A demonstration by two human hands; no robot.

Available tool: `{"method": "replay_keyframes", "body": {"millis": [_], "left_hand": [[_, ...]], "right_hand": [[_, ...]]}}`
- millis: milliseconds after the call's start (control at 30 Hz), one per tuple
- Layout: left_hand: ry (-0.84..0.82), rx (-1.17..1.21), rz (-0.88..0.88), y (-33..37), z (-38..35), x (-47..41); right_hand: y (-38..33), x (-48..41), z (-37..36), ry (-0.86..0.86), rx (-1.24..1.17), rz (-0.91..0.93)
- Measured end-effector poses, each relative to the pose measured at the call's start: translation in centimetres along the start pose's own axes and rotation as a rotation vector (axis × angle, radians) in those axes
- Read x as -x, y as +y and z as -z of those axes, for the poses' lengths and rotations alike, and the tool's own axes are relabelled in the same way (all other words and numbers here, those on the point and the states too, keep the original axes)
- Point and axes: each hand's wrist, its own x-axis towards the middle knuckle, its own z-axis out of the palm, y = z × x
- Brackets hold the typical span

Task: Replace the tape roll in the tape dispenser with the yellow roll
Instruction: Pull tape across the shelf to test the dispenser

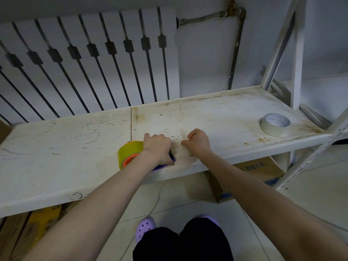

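Note:
The yellow tape roll (129, 150) sits on an orange hub (129, 159) of the purple tape dispenser (163, 166), near the front edge of the white shelf (66, 157). My left hand (157, 147) is closed over the dispenser and hides most of it. My right hand (197, 141) is just to its right, with thumb and forefinger pinched together close to the dispenser's front; a tape end between them cannot be made out. A white tape roll (275, 124) lies flat at the shelf's far right.
A white radiator (90, 59) and a pipe (235, 49) stand behind the shelf. The shelf's metal uprights (296, 53) rise at the right. A cardboard box (250, 176) sits on the tiled floor under the shelf, with more boxes at lower left.

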Motion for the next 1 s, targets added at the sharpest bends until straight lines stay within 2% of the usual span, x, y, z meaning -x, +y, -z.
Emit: {"method": "replay_keyframes", "body": {"millis": [100,233,400,733,1000], "left_hand": [[-0.005,0.044,0.005,-0.4,0.3,-0.1],[0.098,0.130,0.009,-0.7,1.0,0.5],[0.212,0.269,0.001,-1.0,1.0,1.6],[0.385,0.398,0.035,-0.9,1.6,3.5],[0.507,0.487,0.076,0.3,1.6,4.5]], "right_hand": [[0.3,0.2,0.4,-0.003,-0.024,-0.004],[0.4,0.9,1.4,0.020,-0.100,-0.006],[-1.8,2.6,4.1,0.055,-0.200,0.078],[-7.2,6.8,6.3,0.135,-0.076,0.361],[-8.9,8.6,6.8,0.163,0.003,0.455]]}}
